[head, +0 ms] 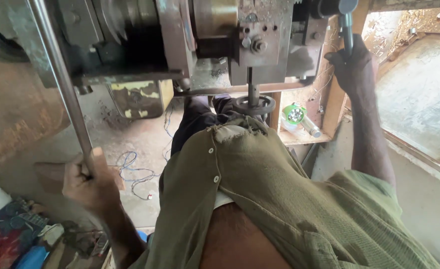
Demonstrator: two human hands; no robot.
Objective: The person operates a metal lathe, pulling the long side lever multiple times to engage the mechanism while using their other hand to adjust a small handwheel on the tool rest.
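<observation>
Your fingers are wrapped tight on two handles of the press.
Your left hand (pixel 88 182) grips the long steel bar (pixel 60 84) near left; your right hand (pixel 354 67) clasps the lever (pixel 347 25) far right, beside the machine (pixel 205 45).

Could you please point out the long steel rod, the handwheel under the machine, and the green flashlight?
steel rod (pixel 60 74), head view, mid shaft.
handwheel (pixel 266 106), head view, right rim.
green flashlight (pixel 294 114), head view, lens face.
</observation>
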